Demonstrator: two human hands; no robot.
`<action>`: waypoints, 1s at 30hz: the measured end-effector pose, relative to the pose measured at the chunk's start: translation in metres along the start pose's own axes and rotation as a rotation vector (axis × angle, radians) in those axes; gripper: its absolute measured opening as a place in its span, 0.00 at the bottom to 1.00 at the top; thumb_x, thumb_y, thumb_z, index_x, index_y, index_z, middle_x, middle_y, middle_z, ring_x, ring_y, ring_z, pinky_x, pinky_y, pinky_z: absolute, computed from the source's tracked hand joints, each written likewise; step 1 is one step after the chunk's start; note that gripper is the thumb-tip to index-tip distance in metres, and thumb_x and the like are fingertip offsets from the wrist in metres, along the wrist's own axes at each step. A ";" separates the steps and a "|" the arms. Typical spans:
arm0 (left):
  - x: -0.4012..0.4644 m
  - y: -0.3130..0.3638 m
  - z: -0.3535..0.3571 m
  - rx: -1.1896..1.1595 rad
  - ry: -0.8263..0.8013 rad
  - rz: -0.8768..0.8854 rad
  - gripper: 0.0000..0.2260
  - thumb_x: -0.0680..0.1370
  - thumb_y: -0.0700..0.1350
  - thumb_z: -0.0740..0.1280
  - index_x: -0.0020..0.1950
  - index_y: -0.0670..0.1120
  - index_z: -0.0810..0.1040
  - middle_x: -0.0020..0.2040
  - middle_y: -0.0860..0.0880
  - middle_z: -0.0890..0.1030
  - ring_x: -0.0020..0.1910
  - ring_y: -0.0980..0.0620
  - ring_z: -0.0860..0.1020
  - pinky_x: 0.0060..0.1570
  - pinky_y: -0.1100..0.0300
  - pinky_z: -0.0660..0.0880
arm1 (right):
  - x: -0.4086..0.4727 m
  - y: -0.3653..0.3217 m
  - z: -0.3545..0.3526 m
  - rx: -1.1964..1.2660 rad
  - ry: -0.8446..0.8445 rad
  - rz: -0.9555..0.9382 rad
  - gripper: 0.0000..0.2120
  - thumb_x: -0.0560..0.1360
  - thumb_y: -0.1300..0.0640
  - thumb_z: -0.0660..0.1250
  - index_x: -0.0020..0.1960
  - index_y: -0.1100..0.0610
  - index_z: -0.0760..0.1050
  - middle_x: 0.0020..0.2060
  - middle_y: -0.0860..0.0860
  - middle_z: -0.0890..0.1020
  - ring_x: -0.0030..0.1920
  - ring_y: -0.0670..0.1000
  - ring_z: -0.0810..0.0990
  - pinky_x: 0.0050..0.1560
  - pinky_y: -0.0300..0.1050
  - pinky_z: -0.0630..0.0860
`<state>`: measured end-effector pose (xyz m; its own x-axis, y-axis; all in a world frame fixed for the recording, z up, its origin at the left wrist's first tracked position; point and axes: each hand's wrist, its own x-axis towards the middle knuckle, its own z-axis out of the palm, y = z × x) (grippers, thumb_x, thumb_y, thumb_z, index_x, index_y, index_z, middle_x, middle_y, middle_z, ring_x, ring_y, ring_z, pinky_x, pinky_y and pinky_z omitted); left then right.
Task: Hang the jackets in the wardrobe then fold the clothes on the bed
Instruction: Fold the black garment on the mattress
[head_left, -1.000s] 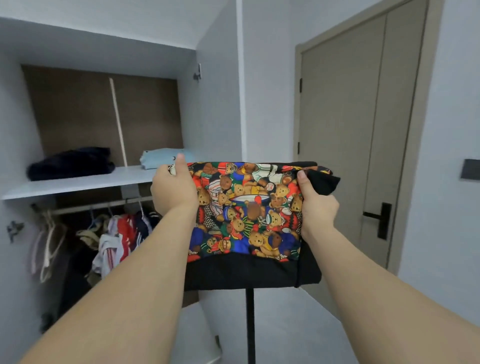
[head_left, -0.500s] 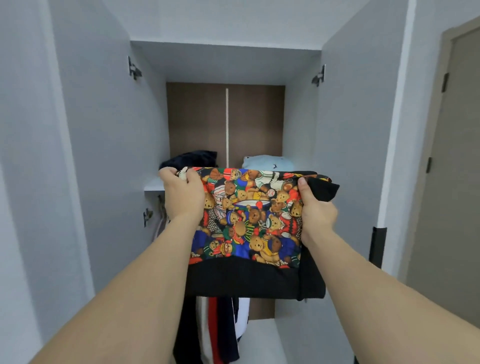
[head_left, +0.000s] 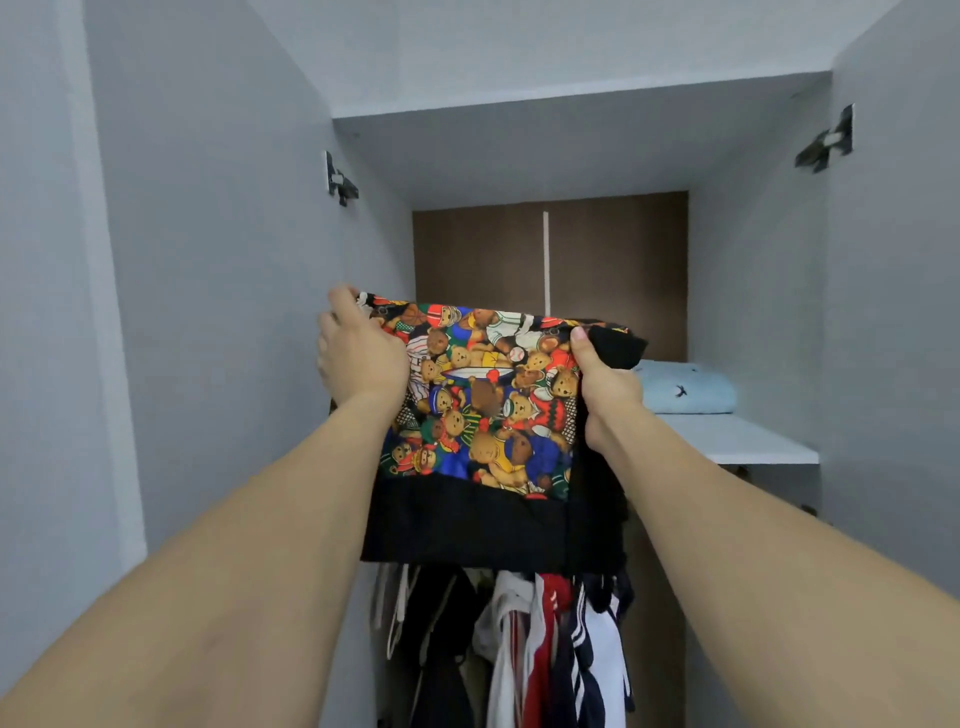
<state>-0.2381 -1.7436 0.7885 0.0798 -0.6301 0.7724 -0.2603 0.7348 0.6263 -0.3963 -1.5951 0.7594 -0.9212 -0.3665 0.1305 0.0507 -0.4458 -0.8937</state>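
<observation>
While the left hand (head_left: 361, 358) grips the folded bear-print garment (head_left: 483, 410) at its top left corner, the right hand (head_left: 605, 384) pinches its top right, holding it up before the wardrobe shelf (head_left: 748, 441); a blue garment (head_left: 685, 388) lies there, jackets (head_left: 524, 644) hanging below.

— That folded garment (head_left: 483, 415)?
— Bright teddy-bear print in red, blue, green and yellow, with a black band below.
— On the shelf (head_left: 748, 441)?
— White shelf, pale blue folded cloth (head_left: 685, 387); brown back panel (head_left: 613, 270).
</observation>
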 end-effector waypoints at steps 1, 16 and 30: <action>0.014 -0.001 0.012 0.014 0.020 0.006 0.16 0.79 0.38 0.59 0.67 0.45 0.65 0.62 0.40 0.73 0.59 0.38 0.73 0.57 0.44 0.68 | 0.014 -0.004 0.011 -0.002 -0.026 -0.001 0.28 0.65 0.39 0.77 0.51 0.59 0.73 0.45 0.55 0.84 0.43 0.56 0.84 0.46 0.53 0.82; 0.136 -0.050 0.214 0.223 -0.049 0.068 0.19 0.77 0.36 0.59 0.65 0.49 0.67 0.59 0.39 0.73 0.57 0.37 0.73 0.57 0.45 0.70 | 0.245 0.031 0.096 -0.115 -0.096 0.115 0.28 0.70 0.37 0.71 0.55 0.59 0.73 0.45 0.54 0.83 0.42 0.55 0.84 0.47 0.50 0.82; 0.046 -0.135 0.227 0.570 -1.051 -0.176 0.34 0.77 0.72 0.49 0.76 0.53 0.66 0.77 0.49 0.65 0.74 0.47 0.64 0.70 0.55 0.58 | 0.323 0.139 0.082 -1.650 -0.591 -0.053 0.22 0.81 0.53 0.52 0.71 0.61 0.68 0.68 0.58 0.72 0.66 0.59 0.72 0.69 0.53 0.67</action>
<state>-0.4178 -1.9282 0.7156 -0.5955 -0.8016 0.0529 -0.7326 0.5689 0.3736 -0.6552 -1.8425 0.7129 -0.6384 -0.7687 -0.0385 -0.7273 0.6189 -0.2967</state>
